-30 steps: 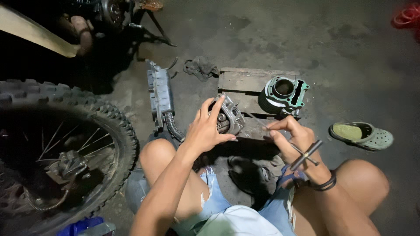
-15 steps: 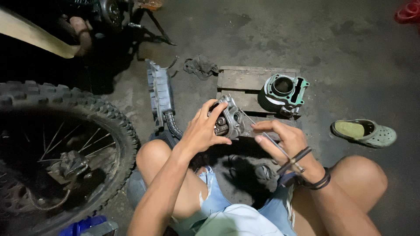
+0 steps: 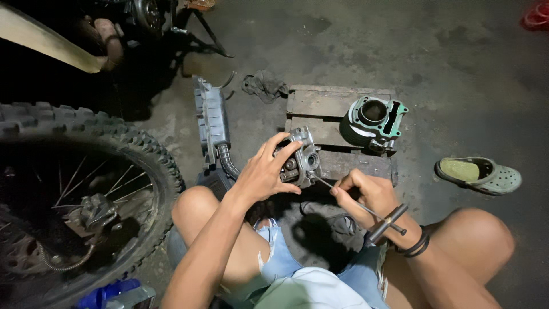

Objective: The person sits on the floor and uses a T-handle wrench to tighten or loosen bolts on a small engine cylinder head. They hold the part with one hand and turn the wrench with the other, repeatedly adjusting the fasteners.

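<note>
Within left hand (image 3: pixel 260 174) grip, cyl. head (image 3: pixel 298 158); T-wrench (image 3: pixel 366 210) in right hand (image 3: pixel 366 191).

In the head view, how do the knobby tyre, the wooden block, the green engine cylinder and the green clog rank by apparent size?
1. Knobby tyre, cut off by the frame.
2. Wooden block.
3 and 4. Green engine cylinder and green clog look alike; no ranking.
</note>
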